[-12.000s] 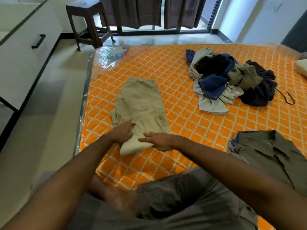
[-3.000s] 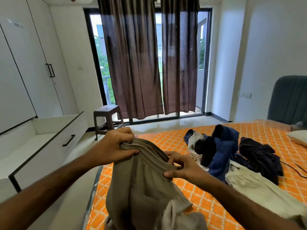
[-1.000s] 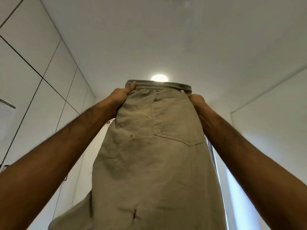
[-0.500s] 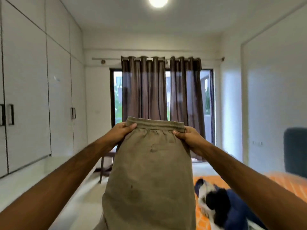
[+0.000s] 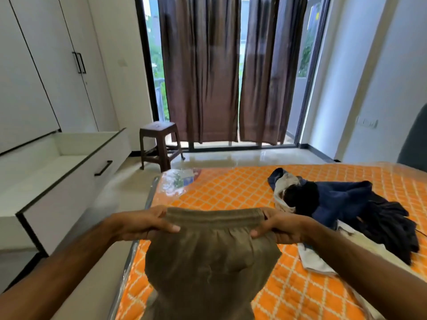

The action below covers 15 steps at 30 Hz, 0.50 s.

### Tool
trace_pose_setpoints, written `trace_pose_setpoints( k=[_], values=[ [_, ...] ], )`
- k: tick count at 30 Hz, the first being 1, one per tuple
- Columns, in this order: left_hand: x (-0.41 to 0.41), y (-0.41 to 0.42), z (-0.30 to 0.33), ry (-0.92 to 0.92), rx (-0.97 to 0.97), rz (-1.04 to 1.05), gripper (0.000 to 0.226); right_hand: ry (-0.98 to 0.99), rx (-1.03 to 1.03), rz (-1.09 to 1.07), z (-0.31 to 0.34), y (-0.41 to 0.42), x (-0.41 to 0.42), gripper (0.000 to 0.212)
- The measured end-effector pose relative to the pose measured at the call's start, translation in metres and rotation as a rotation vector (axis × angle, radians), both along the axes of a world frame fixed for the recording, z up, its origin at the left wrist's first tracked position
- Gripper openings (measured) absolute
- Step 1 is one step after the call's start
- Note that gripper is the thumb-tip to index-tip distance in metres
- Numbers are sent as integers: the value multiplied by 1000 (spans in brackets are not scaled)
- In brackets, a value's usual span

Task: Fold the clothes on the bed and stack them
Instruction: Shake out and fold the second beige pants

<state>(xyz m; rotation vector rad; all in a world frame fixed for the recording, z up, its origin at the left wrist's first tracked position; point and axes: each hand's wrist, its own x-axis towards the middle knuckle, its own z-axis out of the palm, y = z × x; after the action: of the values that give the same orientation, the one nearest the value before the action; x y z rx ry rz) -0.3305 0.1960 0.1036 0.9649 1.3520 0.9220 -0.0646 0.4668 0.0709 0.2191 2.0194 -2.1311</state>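
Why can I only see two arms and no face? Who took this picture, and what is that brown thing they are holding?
The camera sits on the person's head and looks forward and down, so you see what they see: their own arms, never their face. There is only this one view.

The left hand and the right hand each grip one end of the stretchy waistband of a pair of khaki shorts. The shorts hang down from the hands, in front of the person.

Below is a bed with an orange checked cover. On it, to the right, lies a pile of unfolded clothes: dark blue, black and pale ones, all jumbled.

Farther off you can see a brown stool, brown curtains over a glass door, and a white cupboard with an open drawer.
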Motion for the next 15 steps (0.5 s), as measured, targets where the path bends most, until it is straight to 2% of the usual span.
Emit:
trace_pose_setpoints(
  k=[3, 5, 7, 9, 10, 12, 13, 14, 15],
  values=[
    [-11, 5, -14, 198, -137, -113, 52, -113, 37, 170, -19, 14, -13, 47],
    [-25, 22, -10, 307, -141, -123, 49, -186, 99, 157, -19, 31, -32, 46],
    [-43, 49, 11, 460, -88, -75, 53, -168, 217, 83, 6, 44, -58, 39],
    [-85, 100, 25, 614, 46, 168, 58, -74, 332, -178, 35, 75, -106, 21],
    [-111, 129, 30, 691, 163, 378, 54, 6, 423, -394, 45, 98, -136, 19],
    [-154, 174, 30, 837, 354, 864, 54, 118, 698, -926, 54, 135, -185, 32],
    [-171, 190, 18, 906, 370, 1022, 56, 110, 833, -1100, 42, 150, -207, 40],
    [-181, 202, -2, 962, 329, 1091, 58, 72, 880, -1151, 23, 152, -219, 45],
    [-185, 210, -32, 980, 229, 1045, 61, 10, 859, -1077, -10, 155, -234, 51]
  ],
)
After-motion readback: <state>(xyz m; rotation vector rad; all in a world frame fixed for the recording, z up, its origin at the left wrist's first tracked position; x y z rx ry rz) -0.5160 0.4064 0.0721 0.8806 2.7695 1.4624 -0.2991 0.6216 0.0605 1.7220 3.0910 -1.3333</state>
